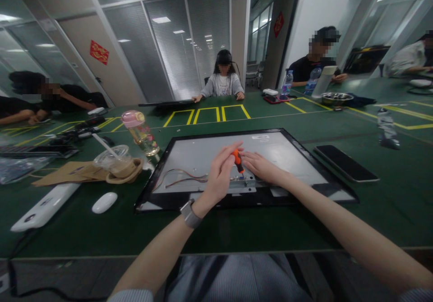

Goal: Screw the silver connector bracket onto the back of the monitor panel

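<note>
A screwdriver point(238, 161) with an orange and black handle stands nearly upright, its tip down at a metal strip point(241, 184) along the near edge of a flat display panel point(206, 151). My left hand point(220, 172) is closed on the screwdriver's handle from the left, the fingers partly hiding its top. With fingers stretched out, my right hand point(262, 167) lies on the panel just right of the handle; whether its fingertips touch the handle I cannot tell. Thin coloured wires point(184, 176) run over the panel's left part. The panel lies grey back up, with a black border.
Left of the panel are a pink-lidded bottle point(140, 133), a plastic cup point(117, 160) in a carrier, a white mouse point(104, 202) and a white elongated device point(45, 207). A phone point(345, 162) lies to the right. Several people sit around the green table point(216, 234).
</note>
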Action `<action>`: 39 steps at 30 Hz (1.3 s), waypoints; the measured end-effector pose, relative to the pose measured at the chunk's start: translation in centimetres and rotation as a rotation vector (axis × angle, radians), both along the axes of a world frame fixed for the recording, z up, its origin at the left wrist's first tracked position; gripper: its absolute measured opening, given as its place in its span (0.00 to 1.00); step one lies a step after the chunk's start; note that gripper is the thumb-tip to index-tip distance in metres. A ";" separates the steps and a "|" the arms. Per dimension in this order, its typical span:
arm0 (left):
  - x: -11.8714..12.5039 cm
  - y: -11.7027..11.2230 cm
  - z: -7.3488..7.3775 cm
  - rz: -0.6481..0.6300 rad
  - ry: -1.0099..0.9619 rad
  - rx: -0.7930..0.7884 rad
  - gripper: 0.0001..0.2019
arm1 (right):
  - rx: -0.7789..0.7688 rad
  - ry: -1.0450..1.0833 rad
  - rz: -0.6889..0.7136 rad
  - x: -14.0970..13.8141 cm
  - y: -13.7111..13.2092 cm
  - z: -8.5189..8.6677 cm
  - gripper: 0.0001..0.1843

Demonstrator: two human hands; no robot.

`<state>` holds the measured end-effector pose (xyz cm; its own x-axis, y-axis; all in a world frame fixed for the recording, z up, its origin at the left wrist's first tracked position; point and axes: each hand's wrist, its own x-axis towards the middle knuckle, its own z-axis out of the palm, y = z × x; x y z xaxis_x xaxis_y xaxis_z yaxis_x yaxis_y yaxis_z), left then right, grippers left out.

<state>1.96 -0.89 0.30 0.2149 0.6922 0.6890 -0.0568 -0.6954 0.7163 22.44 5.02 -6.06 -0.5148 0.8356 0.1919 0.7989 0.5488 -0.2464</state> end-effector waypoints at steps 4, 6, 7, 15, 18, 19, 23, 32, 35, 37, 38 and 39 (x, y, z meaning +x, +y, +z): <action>0.0 0.3 -0.2 0.026 0.025 0.015 0.16 | 0.003 0.003 0.007 0.1 0.1 -0.1 0.28; 0.0 0.4 -0.3 0.106 0.033 0.060 0.11 | 0.006 0.011 0.010 0.2 0.1 -0.2 0.28; 0.0 0.4 -0.4 0.141 0.033 0.083 0.09 | 0.007 0.015 0.014 0.3 0.1 -0.2 0.28; -0.1 -0.1 -0.2 0.068 0.045 0.062 0.18 | -0.017 0.001 0.010 0.1 0.0 0.1 0.28; 0.0 0.2 -0.4 0.075 0.025 0.093 0.16 | -0.021 0.001 0.005 0.0 -0.1 0.3 0.28; 0.0 0.4 -0.4 0.094 0.013 0.105 0.14 | -0.024 -0.001 0.003 0.0 -0.1 0.3 0.29; 0.0 0.5 -0.4 0.139 -0.006 0.090 0.09 | -0.034 -0.004 -0.001 0.0 0.0 0.1 0.30; 0.0 0.1 -0.2 0.003 0.005 0.043 0.16 | -0.017 -0.014 0.016 0.0 0.0 0.2 0.29; 0.1 0.4 -0.5 0.056 -0.019 0.054 0.11 | -0.022 -0.035 0.016 0.0 -0.2 0.5 0.30; 0.1 0.4 -0.5 0.089 -0.027 0.049 0.11 | -0.028 -0.034 0.005 0.0 -0.2 0.5 0.30; 0.0 0.4 -0.5 0.089 -0.023 0.043 0.12 | -0.030 -0.031 0.001 -0.1 -0.2 0.5 0.30; 0.0 0.3 -0.4 0.076 -0.014 0.036 0.13 | -0.032 -0.027 -0.003 -0.1 -0.2 0.4 0.30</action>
